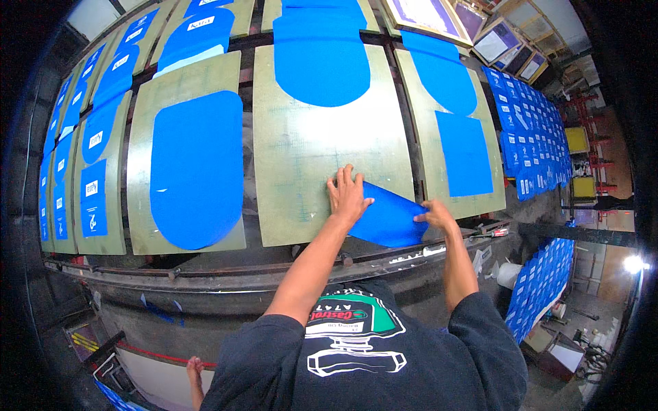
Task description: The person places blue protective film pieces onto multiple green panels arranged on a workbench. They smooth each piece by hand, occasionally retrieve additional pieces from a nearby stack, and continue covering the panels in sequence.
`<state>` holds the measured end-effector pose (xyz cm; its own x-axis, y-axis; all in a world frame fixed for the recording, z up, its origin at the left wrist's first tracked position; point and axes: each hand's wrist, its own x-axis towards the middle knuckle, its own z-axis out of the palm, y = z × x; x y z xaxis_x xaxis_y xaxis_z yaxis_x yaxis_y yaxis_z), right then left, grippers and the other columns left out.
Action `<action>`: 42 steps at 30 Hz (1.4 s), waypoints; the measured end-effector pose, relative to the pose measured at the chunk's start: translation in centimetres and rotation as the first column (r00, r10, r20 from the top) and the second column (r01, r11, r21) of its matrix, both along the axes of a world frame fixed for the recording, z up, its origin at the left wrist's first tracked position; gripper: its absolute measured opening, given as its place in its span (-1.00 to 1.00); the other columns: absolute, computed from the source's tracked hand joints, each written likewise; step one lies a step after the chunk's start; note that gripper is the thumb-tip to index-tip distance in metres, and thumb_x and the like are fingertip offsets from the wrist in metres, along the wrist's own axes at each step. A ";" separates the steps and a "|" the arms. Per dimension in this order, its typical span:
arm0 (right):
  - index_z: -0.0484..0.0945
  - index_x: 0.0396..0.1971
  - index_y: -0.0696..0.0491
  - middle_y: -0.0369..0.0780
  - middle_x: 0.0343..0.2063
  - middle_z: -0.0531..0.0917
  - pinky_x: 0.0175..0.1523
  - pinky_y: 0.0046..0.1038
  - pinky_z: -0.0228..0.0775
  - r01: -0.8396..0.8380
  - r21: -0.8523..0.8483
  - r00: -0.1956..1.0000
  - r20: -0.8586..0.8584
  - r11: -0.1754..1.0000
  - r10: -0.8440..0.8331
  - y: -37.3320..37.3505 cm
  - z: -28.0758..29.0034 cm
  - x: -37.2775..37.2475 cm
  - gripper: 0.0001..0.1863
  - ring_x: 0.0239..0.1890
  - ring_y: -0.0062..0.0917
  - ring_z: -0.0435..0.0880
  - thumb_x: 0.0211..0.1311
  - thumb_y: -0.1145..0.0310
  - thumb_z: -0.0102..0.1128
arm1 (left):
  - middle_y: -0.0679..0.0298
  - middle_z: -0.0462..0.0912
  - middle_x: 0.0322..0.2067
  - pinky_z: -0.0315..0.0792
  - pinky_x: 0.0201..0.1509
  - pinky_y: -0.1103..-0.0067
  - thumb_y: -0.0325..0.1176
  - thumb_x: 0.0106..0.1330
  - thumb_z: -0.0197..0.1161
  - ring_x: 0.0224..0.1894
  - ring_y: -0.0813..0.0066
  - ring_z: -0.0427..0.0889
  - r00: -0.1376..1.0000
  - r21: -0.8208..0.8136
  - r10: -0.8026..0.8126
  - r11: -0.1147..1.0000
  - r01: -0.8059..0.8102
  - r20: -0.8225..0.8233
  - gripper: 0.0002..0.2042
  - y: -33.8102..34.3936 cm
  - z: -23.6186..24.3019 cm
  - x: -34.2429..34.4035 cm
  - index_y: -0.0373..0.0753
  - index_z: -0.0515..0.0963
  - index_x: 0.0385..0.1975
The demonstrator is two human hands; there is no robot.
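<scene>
A blue fabric piece point(387, 214) lies partly raised at the near edge of the middle pale olive board point(322, 147). My right hand point(436, 218) pinches its right edge between thumb and fingers, just past the board's near right corner. My left hand point(347, 196) rests on the board at the fabric's left corner, fingers spread and the thumb over the cloth. Farther up the same board, a rounded blue cloth piece point(321, 65) lies flat across its far edge. On the board to the left sits a large blue cut panel point(197, 168) with rounded corners.
The right-hand board point(488, 185) carries a square blue piece point(465, 154). Printed blue panels point(94, 195) cover boards at far left. Framed screens point(495, 41) stand at the back right, near printed blue sheets point(528, 130). A dark rail point(301, 268) runs along the near edge. Another person's hand point(195, 370) shows lower left.
</scene>
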<state>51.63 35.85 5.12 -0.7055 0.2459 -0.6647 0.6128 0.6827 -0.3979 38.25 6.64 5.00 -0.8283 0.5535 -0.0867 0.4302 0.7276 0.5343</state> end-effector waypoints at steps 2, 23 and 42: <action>0.66 -0.14 0.26 -0.08 -0.23 0.75 0.01 -0.32 0.50 0.092 -0.011 0.981 -0.173 0.996 -0.092 -1.1 1.3 1.4 -0.52 -0.17 -0.37 0.72 -0.06 0.33 0.55 | 0.09 0.26 0.29 0.03 0.33 -0.03 -0.09 0.05 0.52 0.39 0.12 0.14 0.999 -0.033 -0.026 0.999 0.028 0.037 -0.47 0.2 0.0 -0.2 -0.23 0.59 -0.01; 0.68 -0.19 0.24 -0.05 -0.34 0.75 -0.15 -0.36 0.53 0.291 -0.395 0.686 -0.548 0.871 -0.478 -8.3 -5.1 -27.2 -0.64 -0.32 -0.42 0.72 0.19 0.24 0.37 | 0.16 0.72 -0.44 0.54 -0.46 0.56 -0.31 0.17 0.46 -0.45 0.49 0.68 0.640 0.322 0.414 0.612 -0.722 0.647 -0.69 -8.3 -3.1 -20.0 -0.47 0.65 -0.27; 0.55 -0.11 0.19 -0.21 -0.39 0.73 -0.24 -0.53 0.53 0.252 -0.169 0.750 -0.588 0.953 -0.303 -8.7 -2.0 -20.3 -0.63 -0.36 -0.61 0.68 0.07 0.49 0.46 | 0.11 0.76 -0.44 0.58 -0.24 0.41 -0.29 0.06 0.50 -0.40 0.33 0.75 0.685 0.074 0.612 0.722 -0.688 0.395 -0.73 -10.9 -3.7 -16.0 -0.36 0.71 -0.35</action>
